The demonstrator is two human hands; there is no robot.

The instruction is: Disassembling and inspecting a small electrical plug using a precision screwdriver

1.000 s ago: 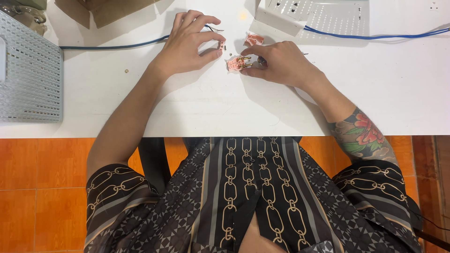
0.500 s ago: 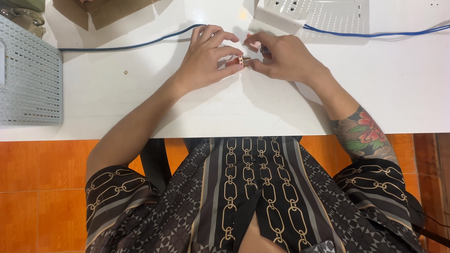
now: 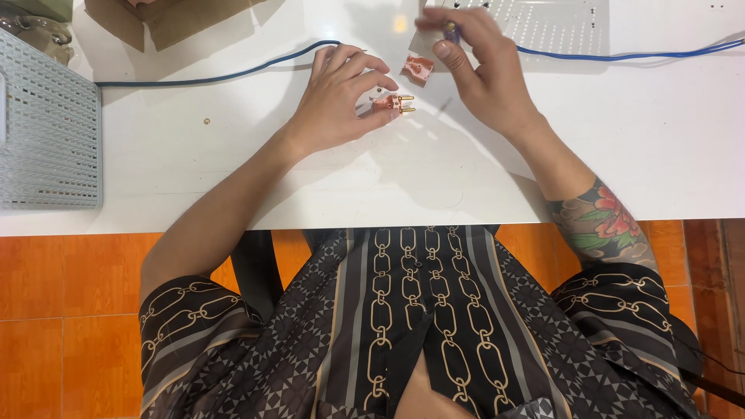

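The left hand (image 3: 337, 101) lay low on the white desk (image 3: 233, 155), its fingers curled close, thumb and fingertips pinched on a small pink plug half with two brass pins (image 3: 392, 103); the pins pointed to the person's right. The left forearm ran back at a slant from the desk edge, bare to the elbow, wrist resting on the surface.

The right hand (image 3: 481, 70) hung raised above the desk, farther away from the person's body, its fingers bent inward and narrowly closed about a small dark-tipped tool (image 3: 449, 29), of which only the end showed between finger and thumb. Its wrist was cocked, and the tattooed forearm came in from the right.

Between the two hands, just beside the right thumb, the other pink plug half (image 3: 417, 68) rested loose on the desk, apart from the held piece. A blue cable (image 3: 233, 75) ran behind the left hand, and a white perforated panel (image 3: 555, 23) sat behind the right. A grey perforated basket (image 3: 46, 132) stood well off to the left.
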